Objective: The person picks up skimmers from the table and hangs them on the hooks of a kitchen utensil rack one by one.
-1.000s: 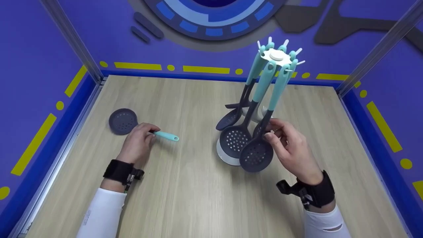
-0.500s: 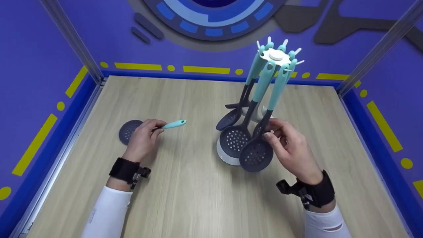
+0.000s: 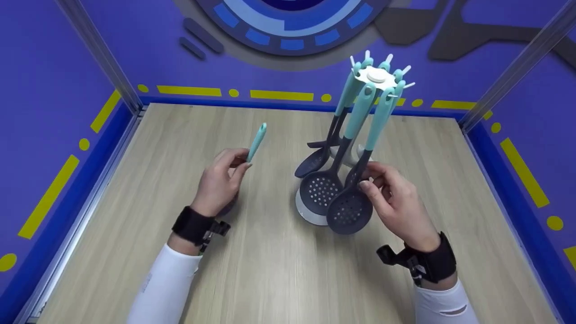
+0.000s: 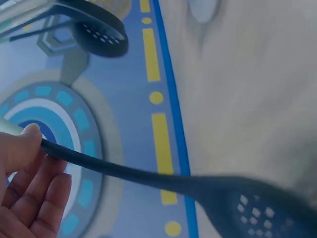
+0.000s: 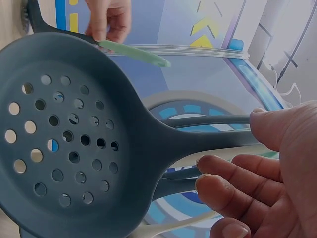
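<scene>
On the left, my left hand (image 3: pixel 218 182) pinches a skimmer (image 3: pixel 257 141) by its dark neck, just below the turquoise handle. The handle points up and away; the perforated head (image 4: pixel 252 210) shows in the left wrist view and is mostly hidden behind the hand in the head view. My right hand (image 3: pixel 400 204) holds the neck of another dark skimmer (image 3: pixel 349 213) between thumb and index finger. That one hangs at the front of a white utensil stand (image 3: pixel 376 75), its perforated head large in the right wrist view.
Several turquoise-handled utensils hang around the stand, among them a round perforated skimmer (image 3: pixel 320 191) and a dark spoon-like one (image 3: pixel 311 163). The stand's round white base (image 3: pixel 310 215) rests on the wooden table (image 3: pixel 270 270). Blue panels (image 3: pixel 148 54) enclose the table's back and sides.
My left hand has moved right and slightly away with its skimmer, whose handle has turned from pointing right to pointing up. The right hand and the stand have stayed put.
</scene>
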`<state>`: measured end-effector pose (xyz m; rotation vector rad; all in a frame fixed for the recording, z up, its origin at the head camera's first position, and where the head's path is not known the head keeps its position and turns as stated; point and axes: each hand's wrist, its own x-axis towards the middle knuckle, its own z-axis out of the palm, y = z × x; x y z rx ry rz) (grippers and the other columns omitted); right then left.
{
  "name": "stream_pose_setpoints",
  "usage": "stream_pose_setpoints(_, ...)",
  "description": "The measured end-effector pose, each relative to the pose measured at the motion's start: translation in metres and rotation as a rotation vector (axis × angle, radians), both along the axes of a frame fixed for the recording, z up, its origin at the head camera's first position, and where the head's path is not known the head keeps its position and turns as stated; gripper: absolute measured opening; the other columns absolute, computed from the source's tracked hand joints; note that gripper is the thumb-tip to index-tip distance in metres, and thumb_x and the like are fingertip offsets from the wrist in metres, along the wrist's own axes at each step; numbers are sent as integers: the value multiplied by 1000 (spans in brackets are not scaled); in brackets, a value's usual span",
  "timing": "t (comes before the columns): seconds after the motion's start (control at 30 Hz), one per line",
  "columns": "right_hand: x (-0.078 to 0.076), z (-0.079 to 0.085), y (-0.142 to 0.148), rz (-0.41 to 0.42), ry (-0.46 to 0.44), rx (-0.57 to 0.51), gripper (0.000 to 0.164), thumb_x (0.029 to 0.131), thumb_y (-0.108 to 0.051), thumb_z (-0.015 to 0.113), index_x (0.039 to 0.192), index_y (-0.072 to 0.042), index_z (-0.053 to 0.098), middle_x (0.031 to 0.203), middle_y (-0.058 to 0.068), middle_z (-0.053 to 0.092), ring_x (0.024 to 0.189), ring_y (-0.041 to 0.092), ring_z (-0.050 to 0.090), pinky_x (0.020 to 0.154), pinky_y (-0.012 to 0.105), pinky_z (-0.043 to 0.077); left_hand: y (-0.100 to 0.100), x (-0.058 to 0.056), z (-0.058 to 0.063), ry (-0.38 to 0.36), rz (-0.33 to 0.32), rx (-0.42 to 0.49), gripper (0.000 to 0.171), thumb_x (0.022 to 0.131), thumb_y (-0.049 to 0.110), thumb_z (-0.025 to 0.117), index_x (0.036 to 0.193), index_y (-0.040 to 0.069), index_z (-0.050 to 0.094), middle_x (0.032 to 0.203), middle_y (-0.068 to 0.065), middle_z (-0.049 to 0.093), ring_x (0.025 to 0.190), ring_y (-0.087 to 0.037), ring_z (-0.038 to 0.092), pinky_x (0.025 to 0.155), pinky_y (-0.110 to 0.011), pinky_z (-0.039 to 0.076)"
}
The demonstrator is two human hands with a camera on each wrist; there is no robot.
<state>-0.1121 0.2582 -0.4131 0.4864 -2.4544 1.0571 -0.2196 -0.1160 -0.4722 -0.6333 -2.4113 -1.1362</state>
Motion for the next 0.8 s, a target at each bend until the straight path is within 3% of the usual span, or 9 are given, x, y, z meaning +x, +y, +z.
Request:
stream_pose_setpoints(0.33, 1, 0, 0, -13, 4, 17, 34, 102, -17, 64, 135, -12, 59, 109, -3, 68, 81, 4, 58, 61, 16, 43, 49, 9, 31, 114, -76, 81, 29, 101, 23, 66, 127, 10, 66, 112, -5, 69, 97, -9, 71, 86, -20, 58)
stream_pose_setpoints(0.8, 2, 1, 0, -15, 7, 19, 35, 101, -16, 65, 135, -12, 59, 109, -2, 68, 81, 5, 56, 61, 16, 42, 83, 18, 72, 200, -157, 167, 31, 100, 23, 67, 127, 7, 66, 113, -6, 70, 97, -8, 71, 82, -17, 58)
